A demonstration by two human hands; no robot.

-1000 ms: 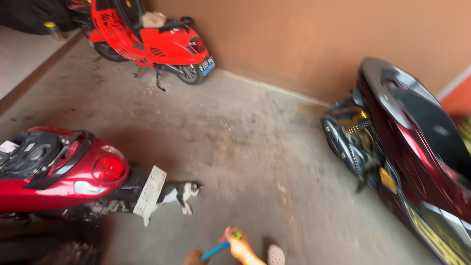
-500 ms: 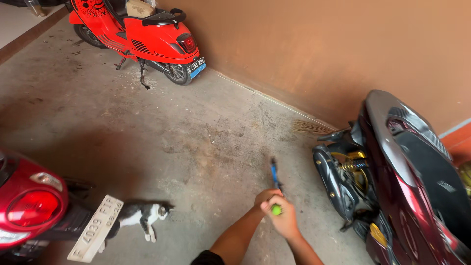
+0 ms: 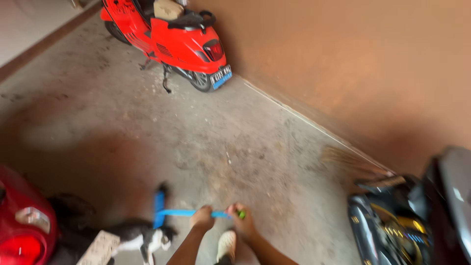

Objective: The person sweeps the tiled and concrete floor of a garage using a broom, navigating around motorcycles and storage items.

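Both my hands grip a thin blue stick [image 3: 184, 213] that lies almost level above the concrete floor. My left hand [image 3: 202, 219] holds it near the middle. My right hand [image 3: 244, 224] holds the end with a green cap [image 3: 241, 214]. The stick's far end points left and meets a short upright blue piece [image 3: 159, 202], blurred, just above a black and white cat [image 3: 142, 238] lying on the floor. My foot in a pale sandal [image 3: 226, 245] stands under my hands.
A red scooter [image 3: 181, 39] is parked at the top by the brown wall [image 3: 353, 64]. Another red scooter's tail [image 3: 22, 230] and number plate [image 3: 99, 248] are at the bottom left. A dark scooter [image 3: 412, 221] fills the right, with straw bristles [image 3: 343, 159] behind it.
The stick has swung from pointing up and away to pointing left toward the cat. My hands have dropped lower and moved left. The view has shifted right and blurred.
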